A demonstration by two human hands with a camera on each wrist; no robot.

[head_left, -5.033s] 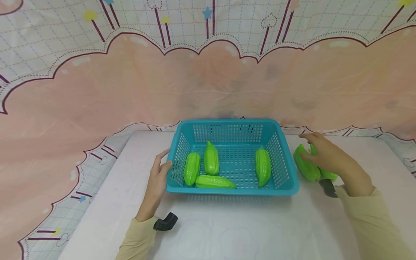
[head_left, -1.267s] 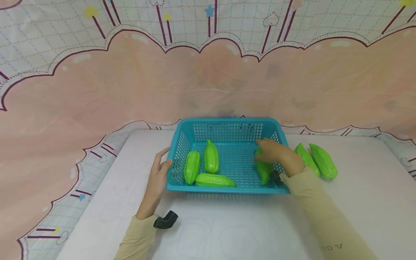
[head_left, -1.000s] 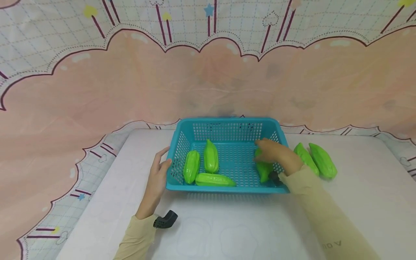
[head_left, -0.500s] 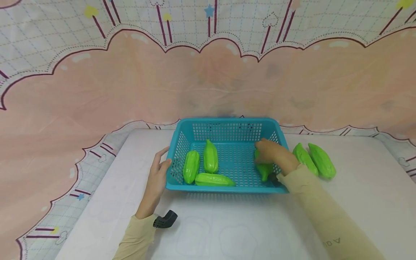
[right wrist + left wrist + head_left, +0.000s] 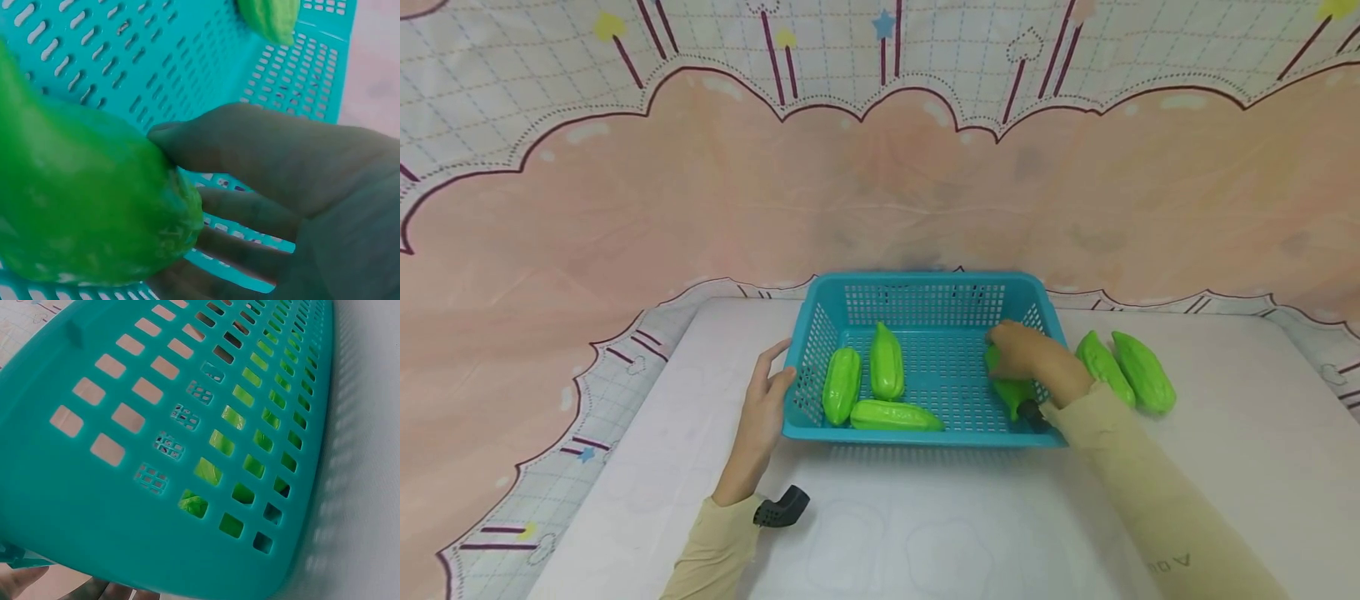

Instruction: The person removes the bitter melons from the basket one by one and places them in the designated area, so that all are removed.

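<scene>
In the blue perforated basket [image 5: 951,439], my right hand [image 5: 1033,358] holds a light green ridged gourd [image 5: 1013,395] near the right wall. In the right wrist view, the thumb and fingers curl about the rounded end of this gourd [image 5: 94,200]. The hand covers its upper half in the head view. On the left, my left hand [image 5: 763,408] grips the side of the basket, thumb at the rim; some fingertips [image 5: 119,591] show past the basket's edge in the left wrist view. Three more gourds lie inside: one upright at left [image 5: 842,386], one beside it [image 5: 887,364], one crosswise [image 5: 896,416].
Two more green gourds [image 5: 1105,367] lie side by side on the white table [image 5: 910,517], just right of the basket. A patterned pink and white cloth [image 5: 880,183] hangs behind the table. Black wrist devices [image 5: 782,507] sit at the sleeves.
My right hand has moved left from over the two outside gourds into the basket and taken hold of the gourd there. That gourd has turned slightly. My left hand stays at the rim.
</scene>
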